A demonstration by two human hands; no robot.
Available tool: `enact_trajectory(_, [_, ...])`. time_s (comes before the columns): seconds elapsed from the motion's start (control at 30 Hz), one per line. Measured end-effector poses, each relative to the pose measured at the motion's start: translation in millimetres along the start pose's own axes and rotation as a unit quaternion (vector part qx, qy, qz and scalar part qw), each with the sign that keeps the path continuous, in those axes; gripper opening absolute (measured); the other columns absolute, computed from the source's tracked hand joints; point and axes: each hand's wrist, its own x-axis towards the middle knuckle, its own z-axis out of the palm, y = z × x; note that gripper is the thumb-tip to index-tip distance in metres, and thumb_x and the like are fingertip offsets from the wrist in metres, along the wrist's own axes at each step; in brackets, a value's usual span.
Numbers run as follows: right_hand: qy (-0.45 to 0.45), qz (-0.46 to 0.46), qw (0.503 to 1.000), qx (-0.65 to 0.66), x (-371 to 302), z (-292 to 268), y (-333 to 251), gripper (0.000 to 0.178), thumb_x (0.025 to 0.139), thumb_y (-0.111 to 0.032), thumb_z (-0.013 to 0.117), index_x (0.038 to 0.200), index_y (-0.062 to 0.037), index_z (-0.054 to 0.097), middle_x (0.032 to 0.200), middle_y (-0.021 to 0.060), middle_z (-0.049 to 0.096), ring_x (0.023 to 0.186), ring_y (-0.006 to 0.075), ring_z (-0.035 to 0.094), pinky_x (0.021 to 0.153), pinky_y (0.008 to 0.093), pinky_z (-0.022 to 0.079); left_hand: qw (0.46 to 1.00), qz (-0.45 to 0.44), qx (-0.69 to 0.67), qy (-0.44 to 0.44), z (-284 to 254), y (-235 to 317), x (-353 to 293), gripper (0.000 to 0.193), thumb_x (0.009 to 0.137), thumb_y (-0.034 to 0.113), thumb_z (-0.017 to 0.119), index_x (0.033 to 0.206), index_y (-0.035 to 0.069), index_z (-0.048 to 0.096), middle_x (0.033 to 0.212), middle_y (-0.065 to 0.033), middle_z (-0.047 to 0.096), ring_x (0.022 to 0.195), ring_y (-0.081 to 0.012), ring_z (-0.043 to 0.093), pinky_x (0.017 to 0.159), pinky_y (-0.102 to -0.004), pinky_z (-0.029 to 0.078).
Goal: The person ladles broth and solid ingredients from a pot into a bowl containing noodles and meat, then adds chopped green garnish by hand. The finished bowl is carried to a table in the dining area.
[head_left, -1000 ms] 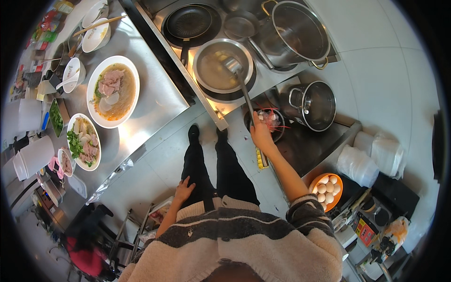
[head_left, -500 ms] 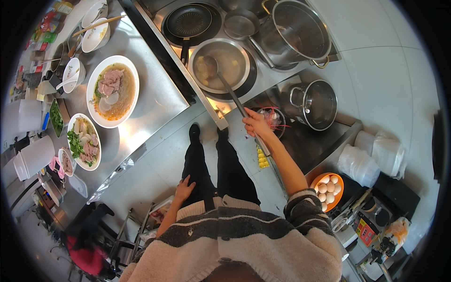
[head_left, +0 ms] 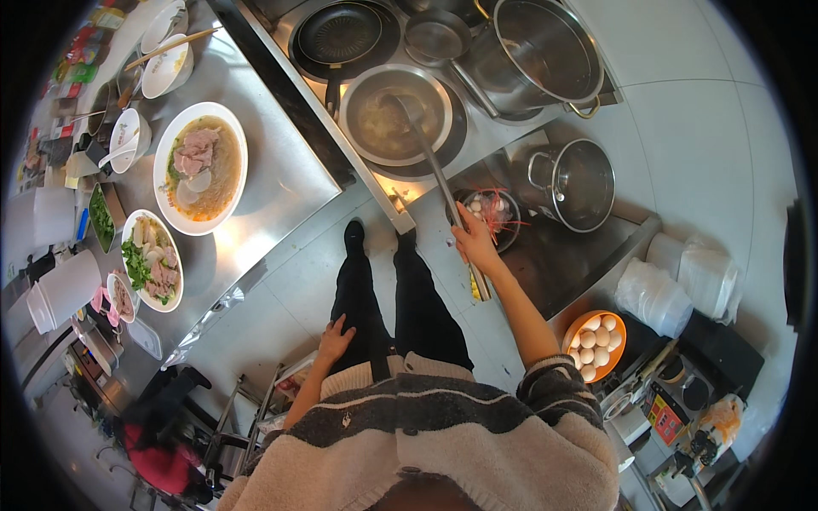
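Observation:
My right hand [head_left: 475, 241] is wrapped round the long metal handle of a ladle [head_left: 433, 162]. The ladle's bowl dips into cloudy broth in a wide steel pan [head_left: 446, 128] on the stove; steam or liquid blurs what lies in it. My left hand [head_left: 335, 342] rests on my left thigh, fingers spread and holding nothing. On the steel counter to the left stand a large oval bowl of soup [head_left: 223, 162] with sliced meat and white radish, and a smaller oval bowl [head_left: 177, 294] with meat, radish and green herbs.
Black frying pans [head_left: 341, 38], a small saucepan [head_left: 436, 36] and a tall stockpot [head_left: 545, 51] crowd the stove. A lidded pot [head_left: 583, 187] and a basin with red strings [head_left: 498, 213] sit right. An orange bowl of eggs [head_left: 620, 341] is lower right. Someone in red [head_left: 158, 460] is behind left.
My right hand has shifted slightly right and toward me with the ladle. The ladle's bowl has moved right within the pan. My left hand has stayed put.

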Motion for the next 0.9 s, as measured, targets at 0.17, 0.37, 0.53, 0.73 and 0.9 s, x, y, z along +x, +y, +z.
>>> enact_trajectory(0.17, [0.054,-0.099,0.971,-0.21,-10,-10,10,0.062,0.084,-0.003,0.051,0.142,-0.0013,0.03,0.067,0.0134,0.047,0.055,0.0213,0.052,0.053,0.0344,0.046,1.0,0.005,-0.008,-0.001,-4,4,0,0.066,0.083,0.05,0.054,0.14,0.02,0.038,0.137,-0.0296,0.037,0.124,-0.047,0.039,0.104,-0.048,0.033])
enact_trajectory(0.37, [0.129,-0.288,0.864,-0.393,-4,-15,22,0.063,0.083,-0.001,0.05,0.142,-0.0048,0.029,0.091,0.0231,0.052,0.083,0.0393,0.056,0.068,0.0421,0.047,1.0,0.008,-0.003,-0.001,-8,9,2,0.064,0.084,0.048,0.055,0.139,0.02,0.04,0.136,-0.029,0.038,0.123,-0.0459,0.041,0.103,-0.0476,0.035])
enact_trajectory(0.53, [0.137,-0.202,0.831,-0.5,37,-4,38,0.068,0.079,0.002,0.051,0.142,-0.0098,0.028,0.097,0.0191,0.049,0.074,0.0388,0.059,0.063,0.0458,0.049,0.998,0.032,0.031,0.035,-10,9,7,0.061,0.084,0.045,0.056,0.138,0.02,0.041,0.135,-0.0281,0.04,0.122,-0.0451,0.042,0.102,-0.047,0.036])
enact_trajectory(0.73, [0.135,-0.169,0.889,-0.404,59,17,66,0.074,0.079,-0.001,0.053,0.145,-0.0137,0.022,0.101,0.0193,0.05,0.073,0.039,0.06,0.065,0.0464,0.05,0.991,0.074,0.095,0.06,-24,14,14,0.06,0.083,0.034,0.059,0.138,0.017,0.041,0.136,-0.0269,0.039,0.122,-0.0437,0.041,0.103,-0.0452,0.036])
enact_trajectory(0.9, [0.002,-0.191,0.981,-0.019,75,-5,127,0.056,0.09,-0.015,0.054,0.14,-0.0068,0.03,0.102,0.0181,0.058,0.084,0.027,0.064,0.074,0.035,0.05,0.975,0.105,0.178,0.078,-36,25,29,0.06,0.083,0.027,0.058,0.139,0.017,0.038,0.138,-0.0257,0.037,0.125,-0.0416,0.039,0.104,-0.044,0.034])
